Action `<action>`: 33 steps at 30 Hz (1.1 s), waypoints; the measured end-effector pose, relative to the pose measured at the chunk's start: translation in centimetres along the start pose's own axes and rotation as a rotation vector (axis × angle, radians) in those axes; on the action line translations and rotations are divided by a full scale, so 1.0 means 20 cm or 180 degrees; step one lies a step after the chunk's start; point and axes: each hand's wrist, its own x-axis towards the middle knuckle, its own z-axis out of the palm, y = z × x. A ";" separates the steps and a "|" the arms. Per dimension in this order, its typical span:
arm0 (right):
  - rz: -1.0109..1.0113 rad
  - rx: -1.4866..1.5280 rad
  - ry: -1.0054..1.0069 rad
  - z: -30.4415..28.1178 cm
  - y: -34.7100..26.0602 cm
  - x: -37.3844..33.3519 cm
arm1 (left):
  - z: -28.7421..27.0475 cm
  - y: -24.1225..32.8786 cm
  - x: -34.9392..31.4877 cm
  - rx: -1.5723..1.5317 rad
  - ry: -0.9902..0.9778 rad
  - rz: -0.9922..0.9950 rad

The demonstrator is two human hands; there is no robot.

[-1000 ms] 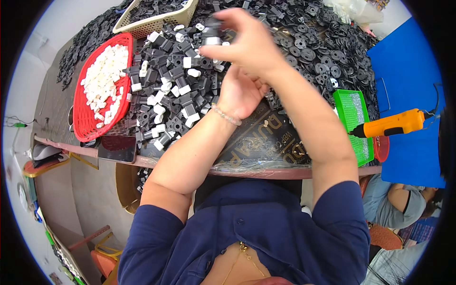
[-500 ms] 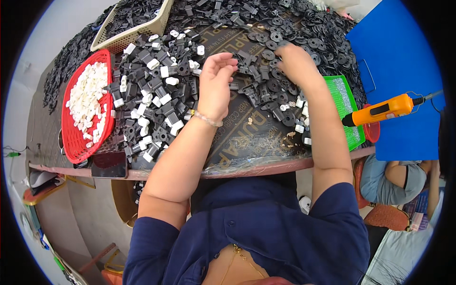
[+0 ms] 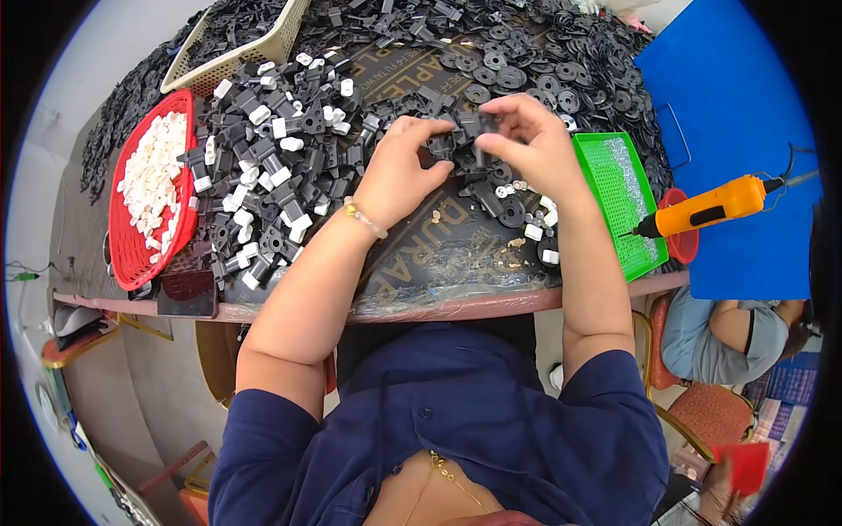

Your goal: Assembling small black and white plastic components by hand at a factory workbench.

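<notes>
My left hand (image 3: 405,167) is over the middle of the table, thumb and fingers curved round a black plastic part (image 3: 441,145). Facing it from the right, my right hand (image 3: 537,147) pinches a dark piece (image 3: 485,131), smeared by motion, so its exact shape is unclear. The two pieces are close together; whether they touch I cannot tell. Beneath and around the hands lie loose black parts (image 3: 478,191). Left of my left hand is a heap of black housings with white caps (image 3: 272,167). Black round discs (image 3: 509,77) lie scattered beyond my right hand.
A red basket of white pieces (image 3: 123,263) stands at the left, a cream basket (image 3: 228,70) behind it. To the right are a green tray (image 3: 627,254) of small metal bits, an orange electric screwdriver (image 3: 715,206), a red container (image 3: 682,245) and a blue panel (image 3: 737,96).
My right hand has come back toward me from the discs, now with a dark piece. My left hand has turned inward and closed round a black part. The screwdriver has shifted slightly.
</notes>
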 end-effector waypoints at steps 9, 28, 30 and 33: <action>-0.0299 -0.0410 0.0196 0.09 -0.08 -0.02 | -0.01 0.02 0.02 -0.4041 -0.0400 -0.1134; -0.1236 -0.1103 0.0653 0.12 -0.10 -0.04 | 0.05 -0.01 -0.02 -0.4397 -0.0082 -0.1038; -0.1136 -0.0876 0.0646 0.11 -0.09 -0.03 | 0.05 0.07 -0.03 -0.4399 -0.0254 -0.0891; -0.0495 -0.0024 0.0418 0.06 -0.03 -0.01 | 0.06 0.04 -0.02 -0.2819 -0.0248 -0.0560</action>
